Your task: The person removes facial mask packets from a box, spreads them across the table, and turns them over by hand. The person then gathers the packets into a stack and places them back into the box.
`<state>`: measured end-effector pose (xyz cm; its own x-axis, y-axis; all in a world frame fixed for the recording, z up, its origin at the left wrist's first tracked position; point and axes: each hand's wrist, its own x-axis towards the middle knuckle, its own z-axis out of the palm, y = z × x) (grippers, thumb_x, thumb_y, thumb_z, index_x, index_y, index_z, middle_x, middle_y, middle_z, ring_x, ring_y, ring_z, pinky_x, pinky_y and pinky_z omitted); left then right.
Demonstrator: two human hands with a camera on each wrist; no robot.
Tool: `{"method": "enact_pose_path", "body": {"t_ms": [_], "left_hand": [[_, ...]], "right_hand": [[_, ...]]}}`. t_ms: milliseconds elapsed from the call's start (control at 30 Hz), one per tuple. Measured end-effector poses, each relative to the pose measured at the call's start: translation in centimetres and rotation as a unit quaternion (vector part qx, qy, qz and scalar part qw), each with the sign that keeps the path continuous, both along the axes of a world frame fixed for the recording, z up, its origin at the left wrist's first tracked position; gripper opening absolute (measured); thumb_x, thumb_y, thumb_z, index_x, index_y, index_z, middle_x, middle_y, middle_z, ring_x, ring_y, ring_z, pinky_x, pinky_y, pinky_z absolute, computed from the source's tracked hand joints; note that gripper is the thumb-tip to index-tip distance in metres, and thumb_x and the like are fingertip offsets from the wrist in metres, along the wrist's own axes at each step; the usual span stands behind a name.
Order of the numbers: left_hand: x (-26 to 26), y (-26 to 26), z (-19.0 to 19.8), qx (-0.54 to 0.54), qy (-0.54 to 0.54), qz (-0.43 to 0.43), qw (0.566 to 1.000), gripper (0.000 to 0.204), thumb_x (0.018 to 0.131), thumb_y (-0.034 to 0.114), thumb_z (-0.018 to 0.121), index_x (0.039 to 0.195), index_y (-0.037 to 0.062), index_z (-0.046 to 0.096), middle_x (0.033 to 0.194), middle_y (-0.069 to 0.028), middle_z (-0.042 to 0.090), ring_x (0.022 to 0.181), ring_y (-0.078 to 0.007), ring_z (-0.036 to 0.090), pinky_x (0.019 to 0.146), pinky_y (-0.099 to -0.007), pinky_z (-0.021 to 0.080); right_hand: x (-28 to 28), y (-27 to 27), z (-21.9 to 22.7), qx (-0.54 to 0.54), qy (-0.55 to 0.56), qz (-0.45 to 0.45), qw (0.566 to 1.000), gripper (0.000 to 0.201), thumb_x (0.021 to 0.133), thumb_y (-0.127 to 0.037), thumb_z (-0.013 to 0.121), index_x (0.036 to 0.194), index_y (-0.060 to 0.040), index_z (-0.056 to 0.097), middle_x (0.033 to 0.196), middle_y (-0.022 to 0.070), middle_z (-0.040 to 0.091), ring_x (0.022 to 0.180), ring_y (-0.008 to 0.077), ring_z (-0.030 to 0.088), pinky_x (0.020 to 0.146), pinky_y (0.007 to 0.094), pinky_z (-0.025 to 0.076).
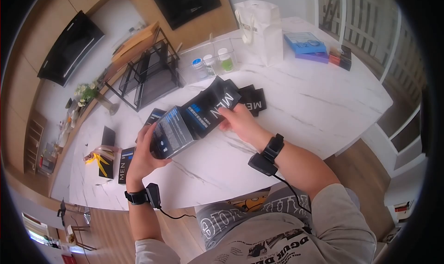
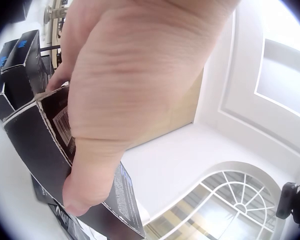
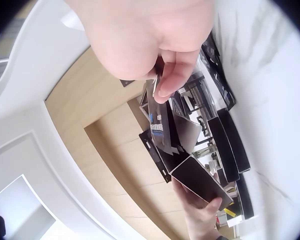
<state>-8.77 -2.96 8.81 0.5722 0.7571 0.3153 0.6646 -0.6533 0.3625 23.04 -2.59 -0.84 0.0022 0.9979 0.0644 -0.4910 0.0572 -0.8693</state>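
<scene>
My left hand [image 1: 140,162] grips a black carton [image 1: 175,133] with small print and blue lettering, tilted over the table. In the left wrist view the thumb presses along one side of this carton [image 2: 40,150]. My right hand [image 1: 246,124] pinches flat black sachets [image 1: 203,115] marked MEN by their near end. Their other end meets the carton's end that faces my right hand, and a flap [image 3: 186,131] stands there in the right wrist view. Behind the right hand, more black MEN sachets [image 1: 257,99] lie fanned on the table.
Left of the carton lie black boxes [image 1: 123,168] and an item with a yellow ribbon [image 1: 98,158]. Further back on the white table [image 1: 319,107] are a black rack [image 1: 155,86], a clear organiser [image 1: 187,70] with bottles, a white paper bag [image 1: 266,37], and blue and purple boxes [image 1: 305,43].
</scene>
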Motion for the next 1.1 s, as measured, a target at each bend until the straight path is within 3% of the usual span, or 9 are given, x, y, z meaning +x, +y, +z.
{"method": "enact_pose_path", "body": {"t_ms": [267, 500, 600, 633, 767, 800, 900, 1000, 1100], "left_hand": [[0.8, -0.9, -1.0, 0.018, 0.021, 0.022, 0.999, 0.112, 0.050, 0.010, 0.090, 0.149, 0.0089, 0.037, 0.144, -0.0166, 0.037, 0.133, -0.0362, 0.042, 0.111, -0.0411, 0.039], [3.8, -2.2, -1.6, 0.045, 0.010, 0.047, 0.998, 0.112, 0.051, 0.011, 0.091, 0.149, 0.0096, 0.037, 0.145, -0.0206, 0.035, 0.133, -0.0396, 0.041, 0.109, -0.0436, 0.041], [3.7, -2.2, -1.6, 0.036, -0.015, 0.046, 0.998, 0.105, 0.056, 0.012, 0.090, 0.147, 0.0090, 0.039, 0.143, -0.0245, 0.036, 0.131, -0.0431, 0.040, 0.106, -0.0455, 0.042], [3.6, -2.1, -1.8, 0.040, -0.008, 0.051, 0.998, 0.107, 0.055, 0.012, 0.090, 0.148, 0.0090, 0.038, 0.143, -0.0232, 0.036, 0.131, -0.0419, 0.040, 0.106, -0.0449, 0.042], [3.6, -2.1, -2.0, 0.040, 0.000, 0.058, 0.997, 0.110, 0.053, 0.011, 0.091, 0.149, 0.0083, 0.037, 0.144, -0.0207, 0.036, 0.132, -0.0396, 0.042, 0.108, -0.0437, 0.041], [3.9, -2.2, -2.1, 0.035, -0.003, 0.057, 0.998, 0.110, 0.054, 0.011, 0.091, 0.149, 0.0080, 0.037, 0.144, -0.0208, 0.036, 0.132, -0.0397, 0.042, 0.108, -0.0436, 0.042], [4.2, -2.2, -2.4, 0.036, -0.009, 0.050, 0.998, 0.109, 0.054, 0.012, 0.091, 0.149, 0.0079, 0.038, 0.144, -0.0208, 0.036, 0.132, -0.0399, 0.042, 0.108, -0.0435, 0.042], [4.0, -2.2, -2.7, 0.040, -0.015, 0.052, 0.998, 0.109, 0.054, 0.013, 0.091, 0.149, 0.0083, 0.038, 0.144, -0.0210, 0.036, 0.131, -0.0402, 0.042, 0.108, -0.0434, 0.042], [4.2, -2.4, -2.7, 0.049, -0.008, 0.053, 0.997, 0.109, 0.054, 0.012, 0.091, 0.149, 0.0087, 0.037, 0.144, -0.0209, 0.036, 0.131, -0.0399, 0.042, 0.107, -0.0432, 0.042]], "right_hand": [[-0.3, -0.2, 0.3, 0.003, 0.005, 0.007, 1.000, 0.024, 0.098, -0.018, 0.058, 0.101, 0.0054, 0.063, 0.085, 0.0080, 0.068, 0.063, 0.0154, 0.066, 0.056, 0.0274, 0.053], [-3.0, -2.2, 0.2, 0.040, -0.154, 0.020, 0.987, 0.021, 0.096, -0.020, 0.063, 0.103, -0.0004, 0.063, 0.076, 0.0035, 0.064, 0.063, 0.0099, 0.060, 0.056, 0.0259, 0.048], [-2.1, -2.0, 1.4, 0.031, -0.150, -0.061, 0.986, 0.023, 0.095, -0.022, 0.064, 0.102, -0.0003, 0.063, 0.076, 0.0016, 0.064, 0.066, 0.0104, 0.059, 0.057, 0.0274, 0.047], [-1.8, -2.2, 2.3, -0.016, -0.055, -0.069, 0.996, 0.021, 0.096, -0.020, 0.062, 0.103, -0.0010, 0.064, 0.077, 0.0045, 0.065, 0.067, 0.0119, 0.059, 0.059, 0.0290, 0.047], [-2.2, -1.2, -0.2, 0.147, -0.301, -0.197, 0.921, 0.017, 0.096, -0.016, 0.060, 0.104, -0.0011, 0.062, 0.076, 0.0099, 0.066, 0.066, 0.0124, 0.058, 0.060, 0.0300, 0.047], [-2.6, -2.2, 0.8, 0.126, -0.300, -0.148, 0.934, 0.018, 0.095, -0.017, 0.062, 0.101, -0.0010, 0.063, 0.077, 0.0119, 0.067, 0.067, 0.0203, 0.063, 0.063, 0.0339, 0.049], [-2.9, -2.5, 0.6, 0.190, -0.384, -0.130, 0.894, 0.018, 0.095, -0.017, 0.059, 0.098, -0.0007, 0.066, 0.086, 0.0191, 0.068, 0.079, 0.0392, 0.064, 0.069, 0.0430, 0.050], [-2.8, -2.1, 0.5, 0.244, -0.367, -0.190, 0.877, 0.018, 0.096, -0.015, 0.057, 0.103, -0.0021, 0.067, 0.087, 0.0167, 0.067, 0.080, 0.0369, 0.064, 0.068, 0.0428, 0.050], [-2.8, -2.6, 0.6, 0.262, -0.433, -0.152, 0.849, 0.020, 0.096, -0.015, 0.057, 0.109, -0.0038, 0.067, 0.088, 0.0156, 0.065, 0.080, 0.0356, 0.064, 0.068, 0.0424, 0.050]]}}
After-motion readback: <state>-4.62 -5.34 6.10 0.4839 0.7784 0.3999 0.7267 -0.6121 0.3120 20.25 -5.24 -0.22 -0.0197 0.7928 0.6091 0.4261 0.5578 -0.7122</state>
